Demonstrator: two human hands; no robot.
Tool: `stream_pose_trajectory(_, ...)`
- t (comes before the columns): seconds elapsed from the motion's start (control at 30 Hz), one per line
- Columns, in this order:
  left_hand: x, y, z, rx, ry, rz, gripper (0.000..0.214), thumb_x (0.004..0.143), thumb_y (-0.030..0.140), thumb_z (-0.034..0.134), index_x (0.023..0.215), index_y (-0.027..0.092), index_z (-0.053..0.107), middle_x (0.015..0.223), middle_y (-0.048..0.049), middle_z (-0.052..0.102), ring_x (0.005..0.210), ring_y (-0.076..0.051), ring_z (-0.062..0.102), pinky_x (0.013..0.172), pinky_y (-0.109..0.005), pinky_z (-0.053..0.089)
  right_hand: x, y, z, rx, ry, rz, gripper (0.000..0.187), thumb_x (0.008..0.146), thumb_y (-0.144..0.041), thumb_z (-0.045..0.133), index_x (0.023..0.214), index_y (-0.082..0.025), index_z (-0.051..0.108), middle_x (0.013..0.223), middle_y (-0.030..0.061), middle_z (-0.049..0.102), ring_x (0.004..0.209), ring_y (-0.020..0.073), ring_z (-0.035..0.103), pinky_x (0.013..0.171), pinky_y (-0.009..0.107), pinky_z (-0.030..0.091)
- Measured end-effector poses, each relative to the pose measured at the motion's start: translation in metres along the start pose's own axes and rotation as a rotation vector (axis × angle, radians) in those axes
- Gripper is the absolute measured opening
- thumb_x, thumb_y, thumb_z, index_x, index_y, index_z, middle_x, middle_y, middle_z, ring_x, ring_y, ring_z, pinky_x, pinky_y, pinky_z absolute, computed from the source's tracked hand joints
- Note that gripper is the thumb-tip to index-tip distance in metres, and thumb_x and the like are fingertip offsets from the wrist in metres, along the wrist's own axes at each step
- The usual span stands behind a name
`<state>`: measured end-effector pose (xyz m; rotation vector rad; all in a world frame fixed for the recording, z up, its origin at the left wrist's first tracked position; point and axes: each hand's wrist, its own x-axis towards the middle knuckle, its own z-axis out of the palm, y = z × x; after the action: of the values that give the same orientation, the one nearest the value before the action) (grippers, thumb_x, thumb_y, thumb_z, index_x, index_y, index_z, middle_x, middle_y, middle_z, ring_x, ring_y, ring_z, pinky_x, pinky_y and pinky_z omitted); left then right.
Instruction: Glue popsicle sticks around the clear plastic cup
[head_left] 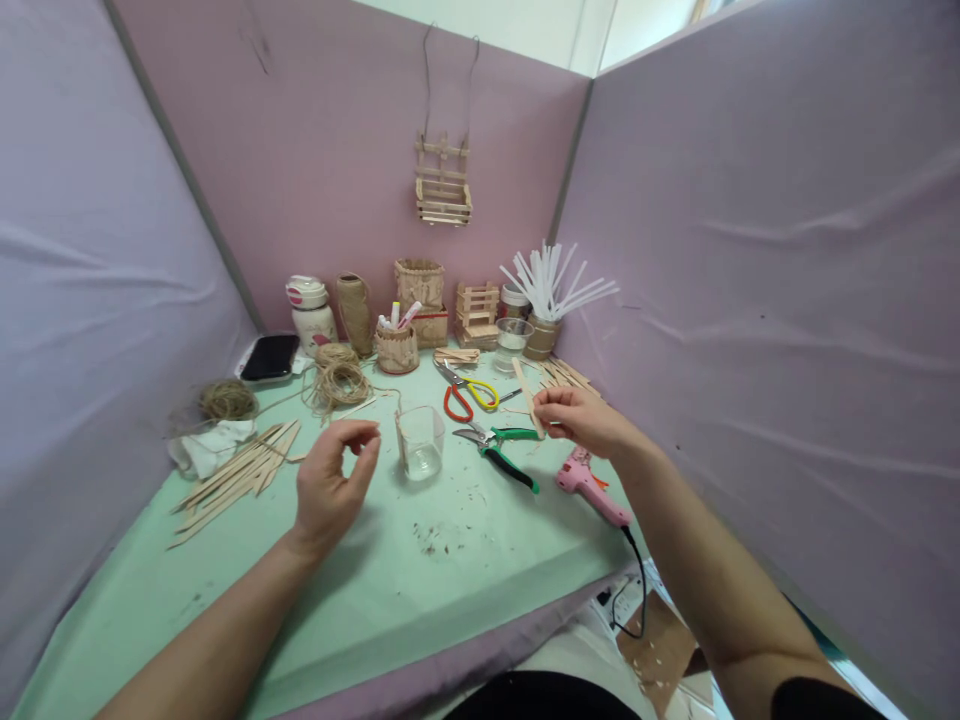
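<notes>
My right hand (574,415) pinches a wooden craft stick (525,390), held slanted over the right side of the table. Below that hand lie green-handled pruning shears (499,455) and a pink hot glue gun (589,485). My left hand (334,480) hovers with curled fingers, a gap between thumb and forefinger and nothing visible in it. Just right of it stands a clear plastic cup (421,445), a strip of wood or twine along its left side. Several loose craft sticks (240,475) lie to the left of my left hand.
Twine coils (337,380), scissors (469,390), a marker holder (397,350) and another clear cup (512,345) sit farther back. White glue sticks (551,285) fan from a pot. A phone (271,358) and bottle (311,315) are back left. The glue gun's cord (641,590) hangs over the edge.
</notes>
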<state>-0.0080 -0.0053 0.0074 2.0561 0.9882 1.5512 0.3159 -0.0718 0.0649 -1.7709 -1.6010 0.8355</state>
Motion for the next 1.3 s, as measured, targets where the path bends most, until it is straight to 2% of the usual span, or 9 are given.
stream_pose_trajectory(0.1,-0.016,0.014,0.010,-0.085,-0.190,-0.104,0.017,0.087,0.034,0.058,0.092,0.019,0.065,0.087,-0.0040,0.066,0.079,-0.016,0.062,0.074,-0.029,0.051,-0.025,-0.018,0.055,0.147,0.148,-0.180,0.014,0.082,-0.033,0.054,0.075,-0.020,0.057,0.071,0.0001,0.062,0.063,0.0115,0.055,0.059,0.023,0.044)
stream_pose_trajectory(0.2,-0.031,0.023,0.022,-0.272,-0.296,-0.334,0.024,0.083,0.040,0.063,0.092,0.018,0.065,0.083,-0.0039,0.068,0.071,-0.015,0.062,0.067,-0.028,0.052,-0.041,-0.023,0.114,0.031,0.249,-0.346,0.008,0.082,-0.023,0.052,0.075,-0.022,0.055,0.071,-0.0009,0.061,0.064,0.0125,0.056,0.059,0.023,0.043)
stream_pose_trajectory(0.3,-0.043,0.027,0.031,-0.377,-0.330,-0.457,0.022,0.079,0.039,0.067,0.088,0.019,0.063,0.081,-0.0025,0.067,0.072,-0.015,0.062,0.068,-0.027,0.052,-0.044,-0.016,0.156,-0.089,0.289,-0.443,0.011,0.085,-0.018,0.049,0.074,-0.023,0.050,0.069,-0.0013,0.056,0.062,0.0131,0.054,0.059,0.024,0.042)
stream_pose_trajectory(0.4,-0.048,0.029,0.032,-0.403,-0.312,-0.486,0.020,0.081,0.038,0.066,0.085,0.018,0.061,0.075,-0.0001,0.063,0.068,-0.013,0.059,0.067,-0.026,0.050,-0.042,-0.010,0.173,-0.211,0.330,-0.481,0.014,0.086,-0.016,0.046,0.075,-0.024,0.044,0.070,-0.0006,0.055,0.062,0.0141,0.053,0.060,0.026,0.042)
stream_pose_trajectory(0.63,-0.051,0.027,0.031,-0.393,-0.262,-0.456,0.020,0.081,0.038,0.067,0.087,0.019,0.062,0.076,-0.0009,0.062,0.068,-0.014,0.059,0.066,-0.026,0.049,-0.041,-0.010,0.181,-0.335,0.379,-0.523,0.017,0.088,-0.013,0.043,0.076,-0.025,0.041,0.071,0.0005,0.053,0.063,0.0157,0.052,0.061,0.028,0.041)
stream_pose_trajectory(0.8,-0.046,0.024,0.025,-0.362,-0.256,-0.329,0.020,0.084,0.037,0.065,0.088,0.018,0.062,0.081,-0.0035,0.065,0.073,-0.014,0.061,0.071,-0.027,0.052,-0.049,-0.014,0.165,-0.268,0.269,-0.522,0.004,0.093,-0.026,0.049,0.090,-0.022,0.050,0.080,0.0028,0.059,0.068,0.0159,0.058,0.061,0.027,0.044)
stream_pose_trajectory(0.97,-0.020,0.019,0.000,-0.333,-0.325,-0.099,0.014,0.083,0.031,0.068,0.083,0.017,0.067,0.088,-0.0074,0.068,0.082,-0.016,0.062,0.072,-0.026,0.050,-0.067,-0.003,0.101,-0.401,0.288,-0.383,0.018,0.092,-0.042,0.050,0.097,-0.025,0.056,0.086,0.0060,0.065,0.069,0.0197,0.062,0.061,0.032,0.046)
stream_pose_trajectory(1.13,-0.002,0.006,-0.022,-0.394,-0.434,-0.221,0.017,0.079,0.029,0.072,0.081,0.013,0.068,0.082,-0.0057,0.066,0.075,-0.013,0.061,0.070,-0.024,0.049,-0.083,0.046,0.029,-0.645,0.252,-0.021,0.041,0.085,-0.059,0.046,0.092,-0.021,0.060,0.091,0.0103,0.069,0.079,0.0265,0.066,0.067,0.036,0.048)
stream_pose_trajectory(1.3,0.002,0.000,-0.031,-0.443,-0.500,-0.357,0.018,0.075,0.027,0.074,0.082,0.013,0.065,0.079,-0.0019,0.064,0.071,-0.010,0.059,0.069,-0.022,0.048,-0.086,0.085,0.009,-0.739,0.163,0.220,0.047,0.075,-0.064,0.050,0.083,-0.019,0.057,0.088,0.0170,0.069,0.080,0.0314,0.066,0.066,0.038,0.048)
